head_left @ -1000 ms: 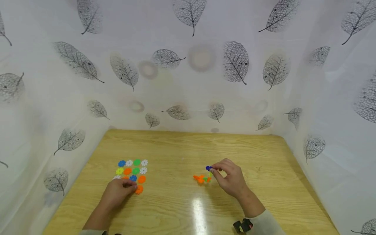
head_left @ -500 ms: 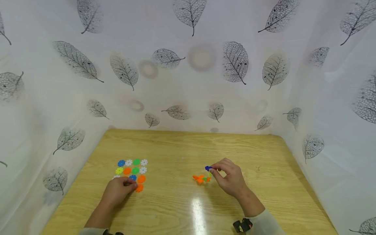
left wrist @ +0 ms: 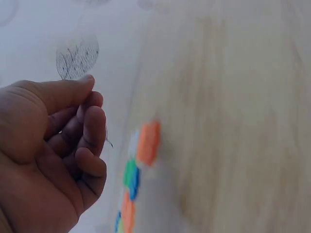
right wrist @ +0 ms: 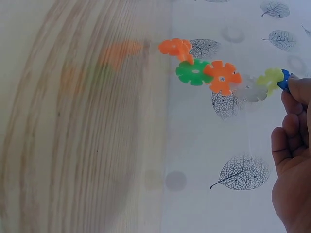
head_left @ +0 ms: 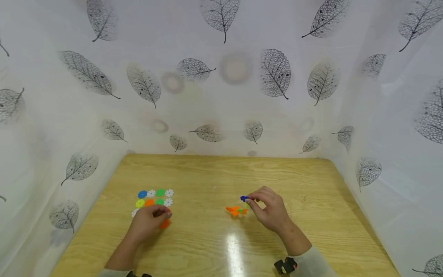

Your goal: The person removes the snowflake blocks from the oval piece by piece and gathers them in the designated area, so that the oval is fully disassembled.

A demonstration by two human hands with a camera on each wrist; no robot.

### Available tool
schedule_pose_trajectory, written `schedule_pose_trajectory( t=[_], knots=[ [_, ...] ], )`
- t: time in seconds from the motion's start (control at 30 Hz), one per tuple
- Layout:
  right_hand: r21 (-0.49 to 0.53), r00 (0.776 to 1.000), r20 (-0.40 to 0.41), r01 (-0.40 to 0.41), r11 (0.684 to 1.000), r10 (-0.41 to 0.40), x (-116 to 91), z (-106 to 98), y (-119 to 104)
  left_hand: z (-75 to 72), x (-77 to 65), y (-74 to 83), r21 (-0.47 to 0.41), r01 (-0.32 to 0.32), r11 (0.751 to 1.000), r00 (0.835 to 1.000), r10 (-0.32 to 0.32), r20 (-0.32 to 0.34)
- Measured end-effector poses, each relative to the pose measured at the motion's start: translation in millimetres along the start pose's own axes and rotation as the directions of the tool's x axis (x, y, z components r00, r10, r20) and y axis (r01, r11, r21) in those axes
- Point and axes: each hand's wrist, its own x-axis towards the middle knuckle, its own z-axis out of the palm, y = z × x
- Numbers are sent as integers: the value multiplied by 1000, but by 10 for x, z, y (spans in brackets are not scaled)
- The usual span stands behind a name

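My right hand pinches a dark blue notched snowflake disc between thumb and fingertips. From it a chain of interlocked discs hangs above the table: a yellow disc, a pale see-through one, an orange disc, a green disc and orange ones at the far end. My left hand is over the near right part of the loose disc layout, thumb against curled fingers. No disc shows between those fingertips, and I cannot tell whether a thin one is hidden there. An orange disc lies just below them.
Loose discs lie in rows on the wooden table at the left, among them a blue disc, a green disc and a white disc. A leaf-printed curtain surrounds the table's back and sides.
My left hand has shifted right and slightly up from the orange disc at the layout's near edge, now covering part of the row behind. The right hand keeps holding the chain nearly still.
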Motion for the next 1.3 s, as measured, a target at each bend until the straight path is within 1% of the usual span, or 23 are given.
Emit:
schedule_pose_trajectory(
  t=[0.1,0.2,0.3,0.43,0.53,0.6,0.7,0.8,0.83,0.9,1.03,1.07,1.17,1.3],
  knots=[
    [10,1000,-9,20,1000,-20,16,10,-13,54,17,166,-86,-37,996,998,40,39],
    [24,999,-15,38,999,-38,29,29,-32,123,44,338,-146,-83,986,994,93,64],
    [37,999,-10,44,998,-43,33,47,-48,199,73,500,-182,-143,973,984,160,84],
    [46,999,-5,46,998,-46,33,63,-64,305,107,685,-210,-200,957,968,226,109],
    [50,999,-9,51,997,-51,30,75,-74,388,129,803,-216,-239,947,957,267,111],
    [55,999,-11,51,997,-51,28,85,-79,451,144,870,-227,-272,935,948,300,101],
    [64,998,-7,57,996,-56,29,102,-89,555,167,957,-262,-320,910,934,350,75],
    [68,998,2,64,996,-64,37,120,-104,669,193,1022,-295,-378,877,913,406,36],
    [67,998,4,68,995,-69,39,126,-107,707,202,1045,-299,-404,864,903,429,22],
    [68,997,11,75,995,-76,44,136,-114,777,217,1098,-294,-460,838,877,481,-4],
    [63,996,21,88,994,-90,63,154,-120,890,242,1214,-263,-563,784,816,577,-27],
    [62,995,24,91,994,-93,70,158,-122,909,244,1243,-256,-577,775,806,591,-27],
    [49,995,28,98,994,-100,96,164,-133,963,247,1314,-243,-600,762,789,614,-20],
    [34,994,36,106,994,-107,122,161,-147,1008,242,1379,-225,-607,762,784,621,-13]
  ],
)
